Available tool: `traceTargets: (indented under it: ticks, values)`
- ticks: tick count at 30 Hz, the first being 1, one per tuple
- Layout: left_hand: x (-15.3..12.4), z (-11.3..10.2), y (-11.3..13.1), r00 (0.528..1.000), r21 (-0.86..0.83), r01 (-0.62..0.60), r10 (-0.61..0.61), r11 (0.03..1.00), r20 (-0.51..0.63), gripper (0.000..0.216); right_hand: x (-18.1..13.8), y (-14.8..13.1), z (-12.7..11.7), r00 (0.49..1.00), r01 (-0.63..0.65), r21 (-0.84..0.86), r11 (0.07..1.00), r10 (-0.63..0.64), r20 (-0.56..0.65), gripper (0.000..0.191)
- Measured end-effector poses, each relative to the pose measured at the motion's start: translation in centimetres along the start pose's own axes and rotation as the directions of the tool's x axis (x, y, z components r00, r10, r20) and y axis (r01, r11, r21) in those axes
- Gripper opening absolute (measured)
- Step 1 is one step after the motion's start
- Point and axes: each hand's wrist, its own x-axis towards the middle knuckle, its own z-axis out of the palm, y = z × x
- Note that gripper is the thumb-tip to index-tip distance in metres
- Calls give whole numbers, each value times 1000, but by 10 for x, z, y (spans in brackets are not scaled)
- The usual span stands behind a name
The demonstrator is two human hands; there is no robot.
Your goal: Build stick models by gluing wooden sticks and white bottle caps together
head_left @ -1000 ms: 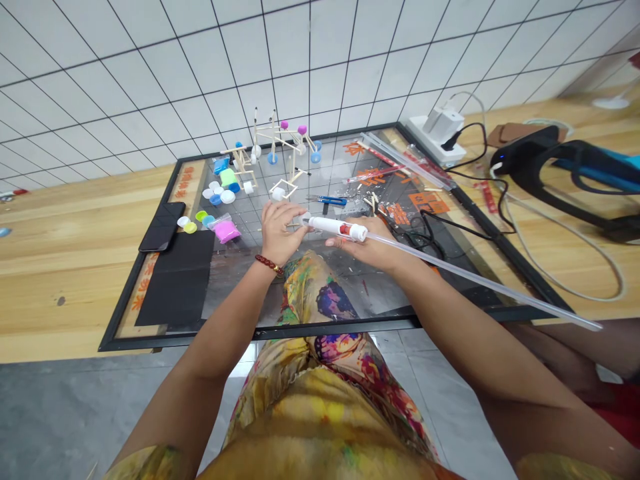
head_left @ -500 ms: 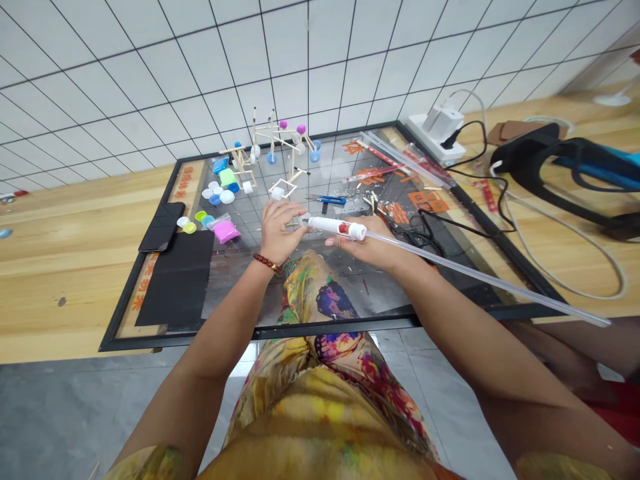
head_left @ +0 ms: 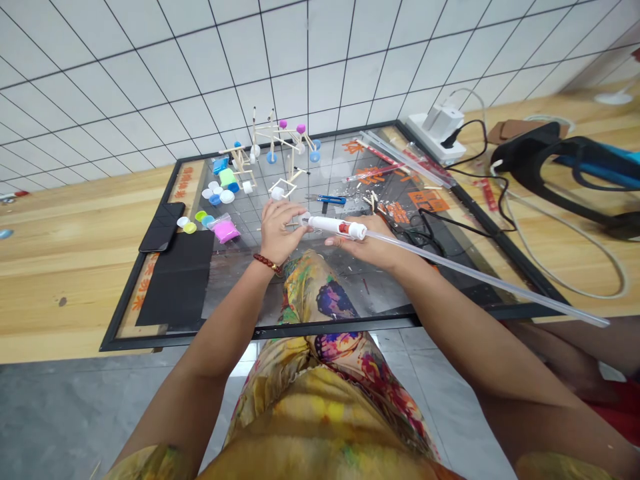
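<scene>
White plastic in grip, still holding the glue gun (head_left: 334,227) nearly motionless above the glass panel (head_left: 240,280), with only the far end of the clear glue stick (head_left: 475,272) slightly further out than a second ago, suggesting slow, steady work. Clasping it in a curled right hand (head_left: 370,241); nearly pinching at its front with the left hand (head_left: 280,233), on what cannot tell. Looks slim, red near the rear

Your white plastic glue gun (head_left: 333,227) with a red part lies sideways in your right hand (head_left: 375,239), tip by your left hand (head_left: 280,230), long clear stick (head_left: 480,277) poking out behind.
</scene>
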Motion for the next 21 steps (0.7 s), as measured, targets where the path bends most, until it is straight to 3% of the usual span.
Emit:
traceTargets:
  ticks: [21]
  values:
    - [0, 2, -5, 998, -14, -61, 61, 998, -30, 22, 0, 1, 0, 999, -46, 18, 999, 45, 28, 45]
